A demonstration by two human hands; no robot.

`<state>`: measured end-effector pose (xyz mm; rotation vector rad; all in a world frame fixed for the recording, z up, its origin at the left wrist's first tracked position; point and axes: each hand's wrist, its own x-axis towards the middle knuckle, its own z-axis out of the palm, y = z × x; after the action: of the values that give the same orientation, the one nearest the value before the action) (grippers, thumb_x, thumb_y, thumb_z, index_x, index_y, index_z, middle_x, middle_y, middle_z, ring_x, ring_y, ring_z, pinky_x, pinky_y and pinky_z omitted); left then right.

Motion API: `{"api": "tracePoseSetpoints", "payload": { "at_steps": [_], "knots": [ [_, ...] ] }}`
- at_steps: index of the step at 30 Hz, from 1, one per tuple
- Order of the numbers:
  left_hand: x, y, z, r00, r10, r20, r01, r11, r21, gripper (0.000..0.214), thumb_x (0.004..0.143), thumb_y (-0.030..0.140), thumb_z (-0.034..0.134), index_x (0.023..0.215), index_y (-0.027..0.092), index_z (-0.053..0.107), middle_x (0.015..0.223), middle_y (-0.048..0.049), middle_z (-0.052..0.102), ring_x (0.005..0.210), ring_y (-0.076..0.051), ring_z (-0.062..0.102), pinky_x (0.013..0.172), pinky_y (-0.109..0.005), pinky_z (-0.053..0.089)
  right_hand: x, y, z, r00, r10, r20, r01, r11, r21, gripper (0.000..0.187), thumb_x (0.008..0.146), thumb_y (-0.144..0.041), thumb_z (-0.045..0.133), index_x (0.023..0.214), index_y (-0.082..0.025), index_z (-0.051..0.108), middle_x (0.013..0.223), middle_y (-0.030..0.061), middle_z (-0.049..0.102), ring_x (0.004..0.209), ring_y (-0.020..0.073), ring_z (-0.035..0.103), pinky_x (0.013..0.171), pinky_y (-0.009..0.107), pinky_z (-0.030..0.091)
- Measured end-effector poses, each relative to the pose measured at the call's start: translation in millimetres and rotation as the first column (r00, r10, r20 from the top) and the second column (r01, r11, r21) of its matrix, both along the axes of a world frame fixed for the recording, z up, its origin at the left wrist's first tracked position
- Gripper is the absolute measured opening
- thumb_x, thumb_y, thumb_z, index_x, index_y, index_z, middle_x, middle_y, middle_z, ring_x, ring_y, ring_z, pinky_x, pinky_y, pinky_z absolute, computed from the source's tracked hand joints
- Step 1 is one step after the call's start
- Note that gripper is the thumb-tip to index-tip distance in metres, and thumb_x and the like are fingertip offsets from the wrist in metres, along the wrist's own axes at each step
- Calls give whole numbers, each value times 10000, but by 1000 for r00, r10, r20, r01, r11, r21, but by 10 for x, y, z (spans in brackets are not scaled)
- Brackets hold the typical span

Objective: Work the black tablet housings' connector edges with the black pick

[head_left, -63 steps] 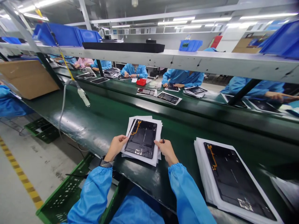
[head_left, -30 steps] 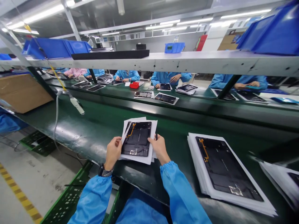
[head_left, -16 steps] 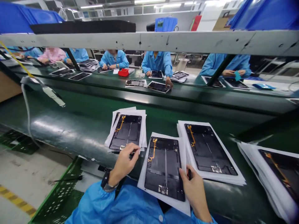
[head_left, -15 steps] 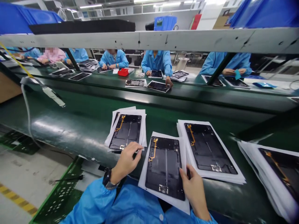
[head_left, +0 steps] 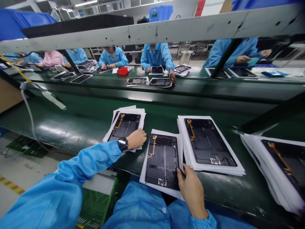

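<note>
Black tablet back panel [head_left: 162,160] on white paper [head_left: 143,181], lying loose at lower centre of the green bench [head_left: 71,122], its edge just beside the right hand [head_left: 192,190], which pinches a thin dark pen [head_left: 181,172] between thumb and fingers, tip near the panel's lower right corner. Left hand [head_left: 137,139], fingers together, rests on a second panel [head_left: 124,125] atop a paper stack, upper left of the first. Risks: a slipped pen tip could scratch the panel; a dragging blue sleeve [head_left: 90,159] could push loose sheets askew.
</note>
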<state>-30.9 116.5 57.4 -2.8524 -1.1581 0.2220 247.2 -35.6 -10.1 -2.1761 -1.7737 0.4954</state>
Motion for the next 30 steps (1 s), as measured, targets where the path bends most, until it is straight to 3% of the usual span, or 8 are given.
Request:
{"api": "tracePoseSetpoints", "payload": {
  "at_steps": [4,8,13,16,22,30],
  "knots": [
    [-133,-166,75,999,-4,-41,3,1000,-6,103,787,148,790,795,133,689,899,-126,715,925,-260,658,886,-367,398,34,63,-78,997,37,-64,-35,999,35,421,973,-317,414,1273,-140,650,1052,158,748,976,311,726,808,367,521],
    [-116,-224,118,997,56,-55,-56,998,3,75,868,104,672,796,122,683,855,-119,710,850,-247,669,882,-386,415,53,157,-82,990,29,-139,-27,1000,12,458,960,-338,380,1252,-129,664,1020,170,758,956,335,733,798,395,525],
    [197,59,66,988,154,6,-155,987,36,198,994,142,488,1047,75,666,1051,-180,686,993,-290,655,844,-405,439,64,118,-46,976,-36,-214,34,999,-14,547,935,-493,434,1249,-114,672,1005,182,760,943,355,735,825,430,538],
    [398,305,-23,985,166,48,-167,986,16,231,1022,177,454,1049,81,663,1078,-179,671,1026,-289,638,839,-395,449,53,23,-39,969,-52,-240,55,998,5,575,934,-553,440,1232,-121,676,1006,179,760,940,346,736,826,428,544],
    [575,524,-156,993,83,86,-79,996,-50,155,999,195,542,993,127,681,1035,-129,672,988,-246,630,826,-356,453,31,-83,-39,976,-108,-188,122,990,66,471,959,-480,402,1142,-162,697,921,157,770,837,310,745,713,373,529],
    [738,643,-142,985,-7,172,23,996,-90,166,1001,204,522,968,160,678,1201,-139,617,1136,-278,562,925,-399,437,82,-209,3,965,-203,-168,209,978,22,344,927,-458,438,1014,-224,674,841,100,752,786,298,727,658,344,466]
  ]
}}
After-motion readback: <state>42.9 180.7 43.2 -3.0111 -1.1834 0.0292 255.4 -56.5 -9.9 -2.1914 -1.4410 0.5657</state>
